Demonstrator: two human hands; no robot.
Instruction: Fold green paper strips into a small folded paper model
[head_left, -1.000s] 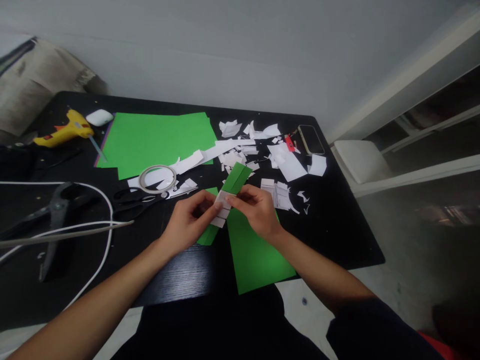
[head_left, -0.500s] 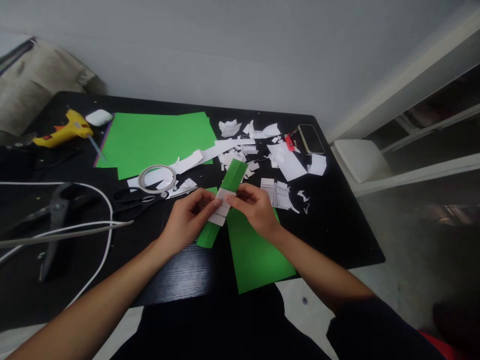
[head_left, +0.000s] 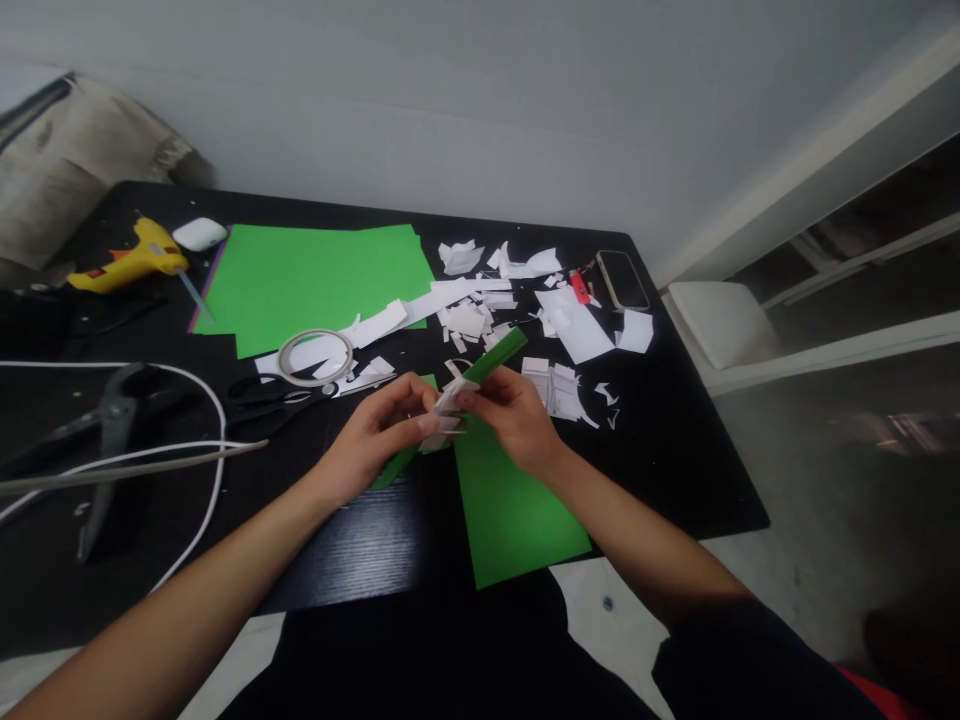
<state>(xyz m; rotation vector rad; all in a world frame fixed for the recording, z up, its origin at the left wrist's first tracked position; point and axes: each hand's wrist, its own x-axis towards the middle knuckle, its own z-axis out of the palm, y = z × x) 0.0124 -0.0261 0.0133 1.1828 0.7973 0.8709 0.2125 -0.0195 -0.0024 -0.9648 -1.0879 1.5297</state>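
Observation:
Between my two hands, above the table, is a folded green paper strip (head_left: 501, 350) with a white paper piece (head_left: 452, 397) around its middle. My left hand (head_left: 386, 432) pinches the white piece and the strip's lower end, thumb on top. The fingers of my right hand (head_left: 511, 412) are closed on the strip near its upper end, thumb against the white paper. The fingertips behind the paper are hidden. Beneath my right hand lies a green sheet (head_left: 517, 510). Black scissors (head_left: 281, 398) and a roll of tape (head_left: 315, 358) lie left of my left hand.
Large green sheets (head_left: 322, 275) lie at the back, with white paper scraps (head_left: 469, 318) to their right. A yellow glue gun (head_left: 139, 262), pliers (head_left: 116, 430) and a white cable (head_left: 217, 440) are on the left. A phone (head_left: 622, 280) lies at the back right corner of the black table (head_left: 660, 470).
The green strip has tilted and turned, its upper end moving right. The white piece, flat before, now stands partly edge-on with edges lifted. Both hands keep their hold.

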